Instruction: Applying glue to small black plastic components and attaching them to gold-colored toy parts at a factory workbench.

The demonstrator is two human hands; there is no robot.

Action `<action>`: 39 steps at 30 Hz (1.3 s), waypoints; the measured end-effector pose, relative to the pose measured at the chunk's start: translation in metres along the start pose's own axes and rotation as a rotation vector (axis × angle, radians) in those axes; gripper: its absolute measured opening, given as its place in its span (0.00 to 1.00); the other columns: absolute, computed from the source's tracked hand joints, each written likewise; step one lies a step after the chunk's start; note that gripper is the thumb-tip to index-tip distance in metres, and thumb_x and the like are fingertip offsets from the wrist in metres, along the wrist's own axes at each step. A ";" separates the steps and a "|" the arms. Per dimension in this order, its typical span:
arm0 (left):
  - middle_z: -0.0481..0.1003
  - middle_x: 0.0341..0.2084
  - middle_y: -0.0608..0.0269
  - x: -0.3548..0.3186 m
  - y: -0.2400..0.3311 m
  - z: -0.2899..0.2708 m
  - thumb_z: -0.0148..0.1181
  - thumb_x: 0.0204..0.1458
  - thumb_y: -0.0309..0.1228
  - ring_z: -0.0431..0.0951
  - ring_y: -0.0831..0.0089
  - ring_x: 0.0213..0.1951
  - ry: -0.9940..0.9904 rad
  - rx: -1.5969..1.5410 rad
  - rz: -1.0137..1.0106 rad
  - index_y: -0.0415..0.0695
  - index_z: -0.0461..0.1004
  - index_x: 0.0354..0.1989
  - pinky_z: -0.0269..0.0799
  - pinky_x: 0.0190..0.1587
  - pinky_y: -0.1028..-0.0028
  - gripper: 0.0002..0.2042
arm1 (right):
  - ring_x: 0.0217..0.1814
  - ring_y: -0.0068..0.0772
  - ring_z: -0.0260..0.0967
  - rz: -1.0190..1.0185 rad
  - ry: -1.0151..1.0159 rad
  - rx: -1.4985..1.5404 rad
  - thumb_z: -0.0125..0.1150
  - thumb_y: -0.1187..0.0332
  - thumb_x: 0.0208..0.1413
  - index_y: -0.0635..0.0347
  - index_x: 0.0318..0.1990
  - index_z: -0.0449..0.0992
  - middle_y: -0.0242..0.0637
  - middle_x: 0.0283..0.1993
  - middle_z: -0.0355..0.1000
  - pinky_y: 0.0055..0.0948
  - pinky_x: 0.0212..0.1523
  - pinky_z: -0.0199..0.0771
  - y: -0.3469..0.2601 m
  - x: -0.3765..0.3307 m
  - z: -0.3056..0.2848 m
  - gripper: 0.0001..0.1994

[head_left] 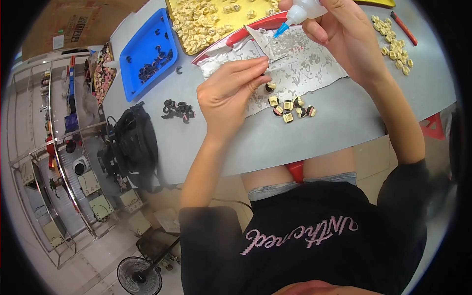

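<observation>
My left hand (228,91) is closed in a pinch over the paper. A small dark bit shows at its fingertips, mostly hidden by them. Right below the thumb is a cream-and-black piece (270,87); whether the fingers touch it I cannot tell. My right hand (344,37) grips a translucent squeeze bottle (306,11), tilted so its blue nozzle (281,30) points down and left above the stained white paper (314,73). Several small cream pieces with black parts (288,105) lie in a cluster on the table in front of the paper.
Loose black curved pieces (178,111) lie left of my left hand. A blue tray (125,73) holds more of them. Cream pieces fill a yellow tray (236,22) at the back; others (396,49) lie at right beside a red pen (404,29). A black bag (135,140) hangs by the left edge.
</observation>
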State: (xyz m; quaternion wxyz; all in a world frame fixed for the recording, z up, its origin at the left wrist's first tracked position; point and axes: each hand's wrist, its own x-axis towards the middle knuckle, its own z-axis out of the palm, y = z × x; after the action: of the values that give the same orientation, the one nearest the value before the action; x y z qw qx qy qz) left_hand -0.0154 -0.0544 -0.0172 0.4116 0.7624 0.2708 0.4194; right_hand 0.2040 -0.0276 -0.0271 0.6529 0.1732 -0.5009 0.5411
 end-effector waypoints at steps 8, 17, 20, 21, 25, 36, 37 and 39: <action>0.77 0.37 0.56 -0.004 -0.001 0.001 0.64 0.41 0.12 0.80 0.68 0.39 0.115 -0.037 -0.029 0.36 0.74 0.50 0.79 0.32 0.78 0.23 | 0.19 0.18 0.63 0.248 0.265 -0.420 0.45 0.56 0.66 0.63 0.44 0.61 0.44 0.38 0.74 0.14 0.21 0.64 -0.013 0.008 0.052 0.16; 0.77 0.33 0.60 -0.005 -0.006 0.004 0.73 0.35 0.19 0.81 0.73 0.36 0.088 0.184 0.119 0.40 0.75 0.48 0.69 0.24 0.83 0.26 | 0.19 0.18 0.63 0.661 0.615 -0.746 0.49 0.64 0.64 0.61 0.44 0.59 0.43 0.37 0.74 0.14 0.20 0.64 -0.022 0.006 0.080 0.11; 0.78 0.32 0.61 -0.005 -0.006 0.003 0.74 0.34 0.21 0.81 0.74 0.35 0.080 0.207 0.133 0.41 0.75 0.48 0.68 0.24 0.83 0.26 | 0.19 0.18 0.63 0.679 0.605 -0.763 0.50 0.63 0.64 0.61 0.44 0.59 0.43 0.37 0.74 0.14 0.20 0.64 -0.022 0.006 0.081 0.11; 0.78 0.32 0.61 -0.005 -0.005 0.003 0.74 0.34 0.21 0.81 0.74 0.35 0.086 0.208 0.135 0.41 0.75 0.48 0.68 0.24 0.83 0.26 | 0.19 0.17 0.62 0.680 0.600 -0.772 0.50 0.63 0.64 0.61 0.44 0.59 0.43 0.37 0.74 0.14 0.20 0.64 -0.022 0.007 0.081 0.12; 0.77 0.31 0.62 -0.005 -0.006 0.004 0.74 0.34 0.22 0.81 0.74 0.35 0.091 0.213 0.142 0.41 0.76 0.47 0.68 0.24 0.83 0.26 | 0.19 0.17 0.62 0.674 0.599 -0.773 0.50 0.63 0.63 0.61 0.44 0.59 0.43 0.37 0.74 0.14 0.20 0.64 -0.021 0.006 0.081 0.12; 0.77 0.29 0.62 -0.005 -0.007 0.003 0.74 0.34 0.22 0.81 0.74 0.33 0.090 0.228 0.168 0.42 0.76 0.47 0.67 0.24 0.82 0.25 | 0.19 0.17 0.62 0.652 0.595 -0.756 0.51 0.65 0.63 0.62 0.43 0.59 0.44 0.36 0.74 0.14 0.20 0.65 -0.020 0.005 0.084 0.11; 0.77 0.29 0.62 -0.005 -0.007 0.002 0.74 0.35 0.22 0.81 0.74 0.33 0.088 0.230 0.167 0.42 0.76 0.47 0.67 0.24 0.82 0.25 | 0.19 0.17 0.62 0.652 0.595 -0.756 0.51 0.65 0.63 0.62 0.43 0.59 0.44 0.36 0.74 0.14 0.20 0.65 -0.020 0.005 0.084 0.11; 0.77 0.29 0.62 -0.005 -0.007 0.002 0.74 0.35 0.22 0.81 0.74 0.33 0.091 0.232 0.170 0.42 0.76 0.47 0.67 0.24 0.82 0.25 | 0.19 0.17 0.62 0.659 0.601 -0.786 0.51 0.65 0.63 0.62 0.44 0.59 0.44 0.36 0.74 0.14 0.20 0.64 -0.020 0.006 0.084 0.12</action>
State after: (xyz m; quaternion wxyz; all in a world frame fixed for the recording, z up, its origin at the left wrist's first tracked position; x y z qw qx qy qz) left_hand -0.0163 -0.0551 -0.0261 0.2709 0.8052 0.2705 0.4528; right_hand 0.1815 -0.0964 0.0207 0.5790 -0.4068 -0.4842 0.5146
